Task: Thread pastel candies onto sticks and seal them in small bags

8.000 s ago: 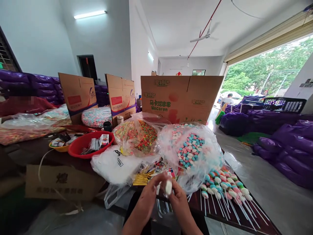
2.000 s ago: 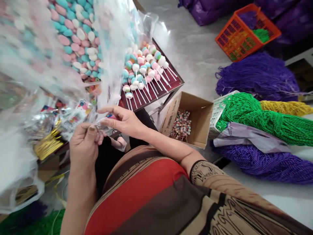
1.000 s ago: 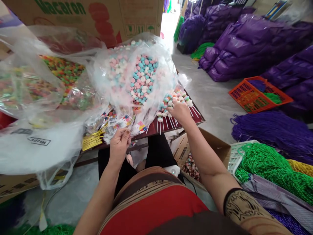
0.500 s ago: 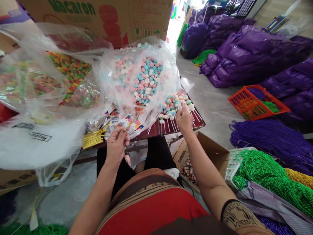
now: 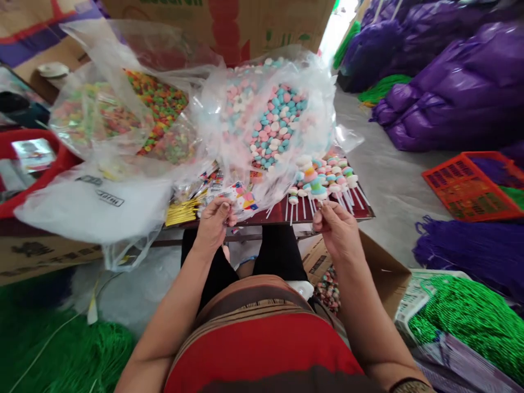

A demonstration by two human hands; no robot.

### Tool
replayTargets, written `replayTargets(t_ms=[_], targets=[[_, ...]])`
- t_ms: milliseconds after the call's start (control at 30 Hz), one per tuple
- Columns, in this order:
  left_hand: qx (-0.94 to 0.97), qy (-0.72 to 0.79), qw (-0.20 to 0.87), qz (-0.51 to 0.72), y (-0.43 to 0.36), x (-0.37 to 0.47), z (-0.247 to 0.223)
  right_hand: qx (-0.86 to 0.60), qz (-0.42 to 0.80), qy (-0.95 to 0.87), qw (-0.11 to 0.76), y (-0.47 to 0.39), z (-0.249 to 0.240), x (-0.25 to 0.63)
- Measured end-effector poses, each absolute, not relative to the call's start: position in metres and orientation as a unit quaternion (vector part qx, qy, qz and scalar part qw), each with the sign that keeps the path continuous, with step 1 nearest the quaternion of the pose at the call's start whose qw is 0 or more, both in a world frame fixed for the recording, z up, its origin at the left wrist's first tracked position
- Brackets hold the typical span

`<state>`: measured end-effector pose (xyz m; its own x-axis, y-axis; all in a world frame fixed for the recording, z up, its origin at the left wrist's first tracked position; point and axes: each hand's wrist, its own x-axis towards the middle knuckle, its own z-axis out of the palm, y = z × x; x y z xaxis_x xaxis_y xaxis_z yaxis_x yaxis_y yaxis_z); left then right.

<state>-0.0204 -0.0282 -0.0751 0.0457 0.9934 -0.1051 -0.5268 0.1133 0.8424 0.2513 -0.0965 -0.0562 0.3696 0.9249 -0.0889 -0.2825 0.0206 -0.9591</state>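
Note:
My right hand (image 5: 333, 221) pinches the lower end of a candy skewer (image 5: 314, 180), its stacked pastel candies held upright above the fingers. Behind and beside it, more candy skewers (image 5: 338, 172) lie on the table's front right part, their white sticks pointing toward me. My left hand (image 5: 218, 218) is pinched closed at a clear printed wrapper (image 5: 243, 197) with coloured shapes, over the table edge. Left of that hand lies a bundle of yellow ties (image 5: 182, 212). A clear bag of pink, blue and white candies (image 5: 278, 117) stands open behind both hands.
Colourful gummy candies (image 5: 158, 103) sit in clear bags at the left, near a red basin (image 5: 61, 164). A cardboard box (image 5: 380, 262) stands under the table's right side. An orange crate (image 5: 470, 191) and purple bags (image 5: 458, 98) are on the floor.
My right hand has drawn back from the pile of skewers toward me, now with one skewer in its fingers. The left hand keeps its pinch at the wrapper. The view has turned left.

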Motion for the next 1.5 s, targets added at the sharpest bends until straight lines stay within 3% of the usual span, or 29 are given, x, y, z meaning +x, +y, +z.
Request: replayTargets(t_ms=[367, 867, 1133, 1500], targets=[[0.336, 0.358, 0.658, 0.570, -0.033, -0.032, -0.076, -0.543, 0.418, -0.486, 0.542, -0.114, -0.041, 0.246], [0.373, 0.331, 0.681, 0.536, -0.035, -0.031, -0.079, -0.550, 0.405, -0.530, 0.503, -0.115, -0.035, 0.255], [0.402, 0.339, 0.686, 0.503, -0.034, -0.032, -0.079, -0.578, 0.312, -0.601, 0.456, -0.113, -0.035, 0.273], [0.359, 0.342, 0.703, 0.510, -0.037, -0.025, -0.076, -0.555, 0.344, -0.543, 0.528, -0.112, -0.050, 0.263]])
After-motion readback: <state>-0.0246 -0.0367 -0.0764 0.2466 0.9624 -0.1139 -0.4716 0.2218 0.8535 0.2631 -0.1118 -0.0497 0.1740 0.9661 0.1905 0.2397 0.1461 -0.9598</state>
